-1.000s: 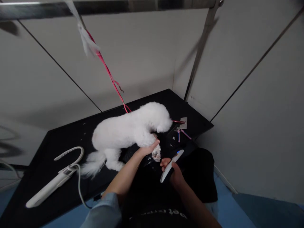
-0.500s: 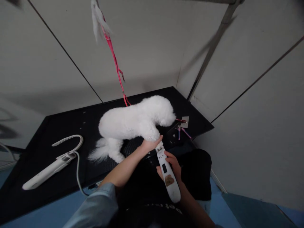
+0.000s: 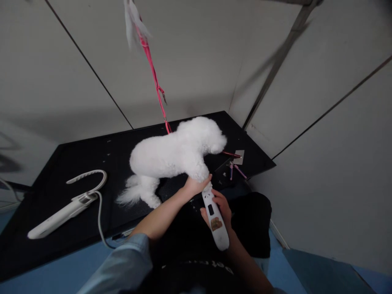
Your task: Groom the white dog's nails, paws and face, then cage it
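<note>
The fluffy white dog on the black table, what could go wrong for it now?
If the dog jerks its front leg, the white clipper in the right hand might nick it. The left hand holds that leg close to the clipper's end, so it could get nicked too. The pale cord hangs over the table's edge and might snag.

- Left hand (image 3: 194,187) gripping, thumb (image 3: 209,178) extended; left forearm (image 3: 162,216) stretched forward and rightward.
- Right hand (image 3: 224,209) curled in a grip; right forearm (image 3: 246,259) angled forward and leftward.
</note>
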A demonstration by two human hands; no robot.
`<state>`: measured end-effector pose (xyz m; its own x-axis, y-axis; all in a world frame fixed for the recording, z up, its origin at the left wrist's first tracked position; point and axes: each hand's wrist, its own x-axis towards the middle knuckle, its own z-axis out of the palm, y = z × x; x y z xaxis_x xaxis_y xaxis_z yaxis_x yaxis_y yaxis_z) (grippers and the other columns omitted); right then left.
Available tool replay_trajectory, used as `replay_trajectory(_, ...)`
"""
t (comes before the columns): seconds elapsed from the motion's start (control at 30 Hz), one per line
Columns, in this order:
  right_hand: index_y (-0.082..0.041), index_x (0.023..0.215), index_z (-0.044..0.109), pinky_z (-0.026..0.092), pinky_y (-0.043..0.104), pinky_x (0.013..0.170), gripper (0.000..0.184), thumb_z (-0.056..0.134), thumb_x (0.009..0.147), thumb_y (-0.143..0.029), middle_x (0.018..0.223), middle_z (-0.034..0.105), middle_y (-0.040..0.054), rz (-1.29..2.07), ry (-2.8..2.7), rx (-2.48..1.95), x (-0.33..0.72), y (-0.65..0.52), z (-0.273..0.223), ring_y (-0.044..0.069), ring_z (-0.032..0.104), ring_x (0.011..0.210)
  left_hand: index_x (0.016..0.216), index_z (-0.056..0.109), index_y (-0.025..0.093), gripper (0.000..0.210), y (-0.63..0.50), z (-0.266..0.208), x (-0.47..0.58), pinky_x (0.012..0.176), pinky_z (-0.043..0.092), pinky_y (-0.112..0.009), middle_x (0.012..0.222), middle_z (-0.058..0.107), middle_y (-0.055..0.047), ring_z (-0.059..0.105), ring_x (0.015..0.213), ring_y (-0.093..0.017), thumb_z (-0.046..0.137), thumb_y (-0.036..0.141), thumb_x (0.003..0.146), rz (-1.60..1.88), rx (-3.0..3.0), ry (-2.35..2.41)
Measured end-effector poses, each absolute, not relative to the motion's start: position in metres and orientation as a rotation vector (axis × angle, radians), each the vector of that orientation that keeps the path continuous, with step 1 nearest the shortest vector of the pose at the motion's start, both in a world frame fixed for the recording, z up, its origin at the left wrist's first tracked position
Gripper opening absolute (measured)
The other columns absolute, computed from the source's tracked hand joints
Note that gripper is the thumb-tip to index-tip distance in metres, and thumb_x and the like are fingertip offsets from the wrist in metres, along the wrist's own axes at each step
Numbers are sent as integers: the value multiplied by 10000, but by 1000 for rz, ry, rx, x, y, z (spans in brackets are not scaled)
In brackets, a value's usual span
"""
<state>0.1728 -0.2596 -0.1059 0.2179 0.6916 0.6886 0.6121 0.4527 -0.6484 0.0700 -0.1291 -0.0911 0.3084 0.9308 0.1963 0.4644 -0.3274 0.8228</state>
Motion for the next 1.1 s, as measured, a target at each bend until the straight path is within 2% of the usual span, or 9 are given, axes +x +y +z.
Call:
replay_trajectory(0.1,-227,999,489,588,375,740,343,681,718,-270,1037,649,113,62,-1463,-1224,175,-260,-102,244,678,916,675,452,227,273,-128,-93,73,809,512,-366,668,529,-3,534,678,-174,549,436,822,973,1911,1230)
replay_trajectory(0.27,-234,1031,481,587,366,766,371,681,719,-265,1104,638,118,71,-1462,-1245,176,-258,-100,236,673,960,623,409,229,313,-127,-92,75,742,509,-362,611,482,9,508,617,-164,516,439,829,924,1903,1227)
replay_trajectory(0.43,-236,1006,477,584,365,748,365,676,700,-250,1038,647,96,67,-1446,-1242,177,-257,-99,233,676,915,624,389,229,323,-129,-90,75,727,498,-357,605,451,20,479,606,-156,522,449,819,926,1920,1233)
replay_trajectory(0.53,-242,1023,481,581,369,760,349,658,723,-235,1086,648,107,115,-1419,-1270,176,-257,-102,236,676,944,621,383,231,323,-129,-90,76,740,494,-351,604,447,21,480,616,-156,516,446,822,930,1907,1220)
replay_trajectory(0.7,-255,1026,476,579,384,772,405,671,677,-192,1085,656,98,97,-1377,-1198,176,-255,-109,249,680,954,606,383,230,327,-127,-89,78,726,491,-346,601,462,17,487,610,-155,520,438,818,938,1858,1209)
replay_trajectory(0.8,-259,1078,493,577,386,814,401,636,714,-173,1152,657,105,369,-1499,-1109,178,-261,-103,249,677,1014,596,374,229,350,-126,-88,78,679,487,-330,588,439,25,469,588,-147,544,451,807,927,1828,1234)
replay_trajectory(0.9,-252,1115,494,581,406,816,414,612,725,-181,1144,661,102,611,-1499,-992,182,-276,-98,256,673,1025,591,360,232,354,-125,-85,78,715,496,-335,593,430,24,488,618,-155,567,438,793,951,1795,1253)
replay_trajectory(1.03,-247,1127,506,573,439,833,477,667,688,-157,1172,650,108,260,-1382,-1109,188,-289,-107,279,660,1046,610,363,234,318,-124,-82,79,795,496,-348,618,449,14,528,697,-175,574,395,786,989,1782,1237)
replay_trajectory(1.1,-243,1134,509,576,443,834,470,672,702,-156,1191,647,121,210,-1403,-1154,190,-288,-113,283,662,1051,620,369,233,314,-125,-83,80,794,495,-352,628,459,12,532,704,-178,583,396,782,1000,1774,1240)
